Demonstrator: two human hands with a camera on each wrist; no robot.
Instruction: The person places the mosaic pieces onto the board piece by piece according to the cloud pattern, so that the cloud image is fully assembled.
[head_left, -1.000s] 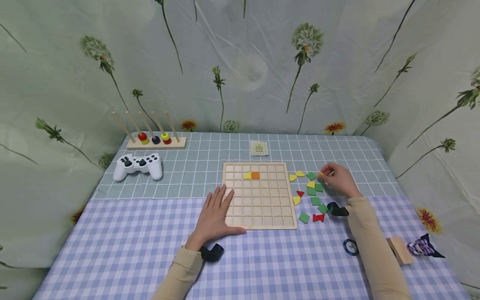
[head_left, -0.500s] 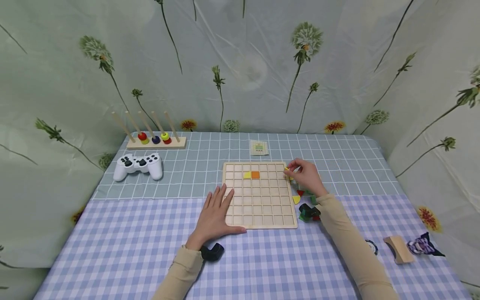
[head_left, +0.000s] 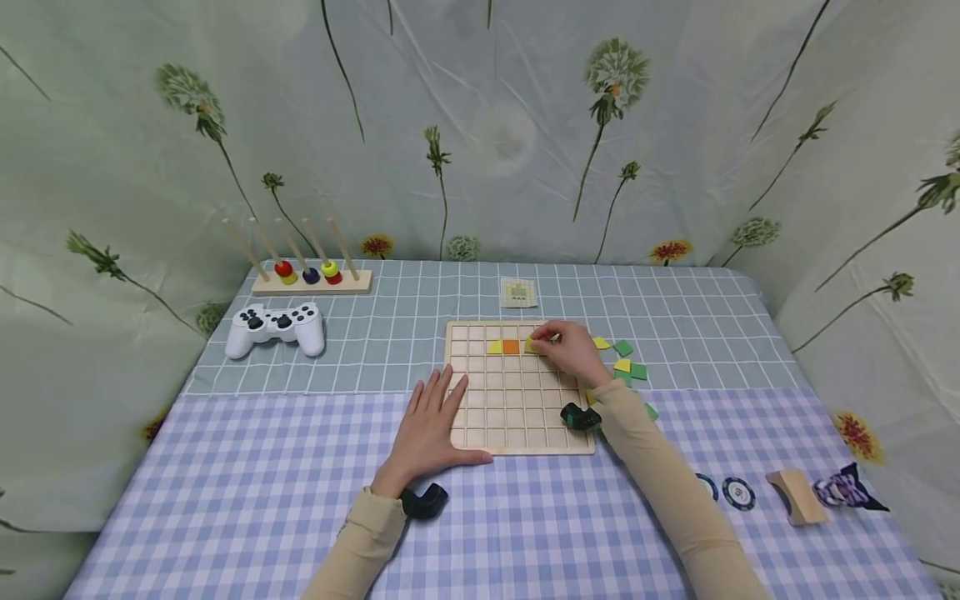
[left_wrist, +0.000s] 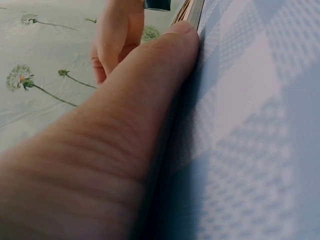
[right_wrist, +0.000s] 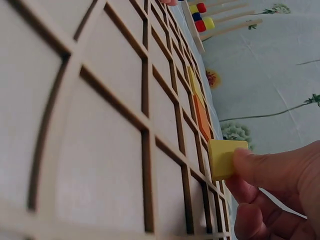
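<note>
A wooden grid board [head_left: 517, 408] lies flat on the table. In its second row from the back sit a yellow piece [head_left: 494, 347] and, touching it, an orange square [head_left: 511, 347]. My right hand [head_left: 573, 354] pinches a yellow quarter-round piece [right_wrist: 223, 159] between thumb and fingers, just right of the orange square and over the board. My left hand [head_left: 427, 425] rests with spread fingers on the board's left edge, its thumb along the front edge. In the left wrist view the left thumb [left_wrist: 150, 65] fills much of the picture.
Loose green pieces [head_left: 623, 348] and yellow pieces [head_left: 602, 342] lie right of the board, partly hidden by the right arm. A pattern card [head_left: 518, 292] is behind it. A game controller [head_left: 275, 327], peg stand [head_left: 311, 286], poker chip [head_left: 738, 493], wooden block [head_left: 797, 497] and purple figure [head_left: 847, 490] lie around.
My right hand has carried the yellow piece leftward from the loose pieces to over the board, beside the orange square. The left hand stays in place.
</note>
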